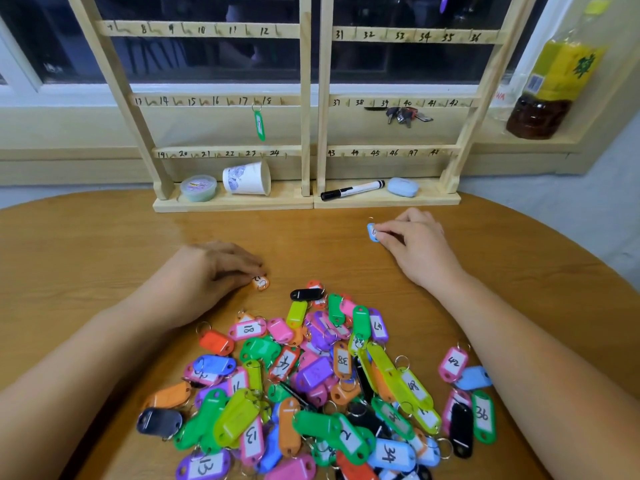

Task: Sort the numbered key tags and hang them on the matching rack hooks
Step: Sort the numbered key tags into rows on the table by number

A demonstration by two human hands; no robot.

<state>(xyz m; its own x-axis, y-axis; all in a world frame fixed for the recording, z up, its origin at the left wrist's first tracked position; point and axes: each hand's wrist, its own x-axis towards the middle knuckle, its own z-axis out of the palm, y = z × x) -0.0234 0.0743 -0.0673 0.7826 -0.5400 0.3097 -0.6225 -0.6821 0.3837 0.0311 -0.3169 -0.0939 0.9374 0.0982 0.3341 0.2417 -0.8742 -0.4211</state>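
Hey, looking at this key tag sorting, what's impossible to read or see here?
All head view.
Blue tag in the right hand: number mostly covered by fingers.
Orange tag in the left hand: number blurred, partly covered by fingertips.
Green tag hanging on the rack: label too small to read.
Pile of tags: near part cut off by the bottom edge.

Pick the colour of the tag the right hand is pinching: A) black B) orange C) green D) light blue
D: the right hand pinches a light blue tag over the table near the rack, while the orange tag sits at the fingertips of the left hand.
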